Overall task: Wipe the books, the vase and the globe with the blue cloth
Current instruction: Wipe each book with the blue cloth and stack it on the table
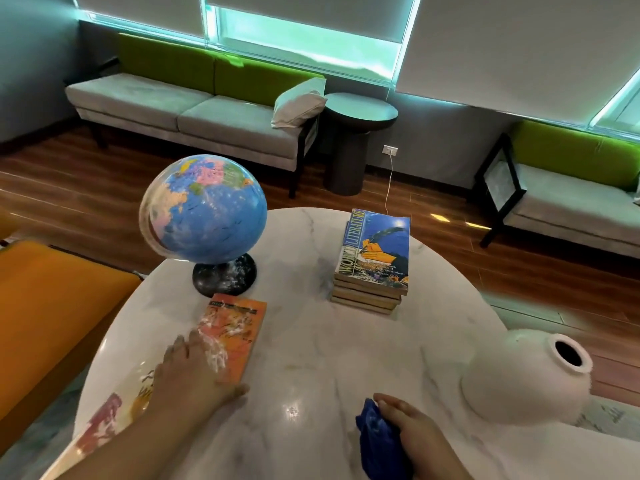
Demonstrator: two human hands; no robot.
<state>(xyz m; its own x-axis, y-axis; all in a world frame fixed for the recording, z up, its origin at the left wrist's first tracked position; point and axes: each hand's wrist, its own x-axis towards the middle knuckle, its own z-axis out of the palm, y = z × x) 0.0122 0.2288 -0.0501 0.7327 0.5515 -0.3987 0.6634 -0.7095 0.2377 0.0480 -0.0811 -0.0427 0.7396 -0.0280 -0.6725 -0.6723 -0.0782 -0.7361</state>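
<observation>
An orange book (239, 327) smeared with white dust lies flat on the marble table (311, 358), just in front of the globe (204, 209). My left hand (194, 372) rests on the book's near left corner, fingers spread. My right hand (415, 431) grips the crumpled blue cloth (377, 441) at the table's near edge. A stack of several books (374, 261) topped by a blue "World Literature" cover sits at the far middle. The white vase (530, 372) stands at the right edge. The globe's black base (225, 275) shows white dust.
An orange seat (52, 306) sits left of the table. Grey-and-green sofas (194, 105) line the far wall, with a round dark side table (356, 133) between them. A white cable (389, 181) runs from a wall socket toward the table.
</observation>
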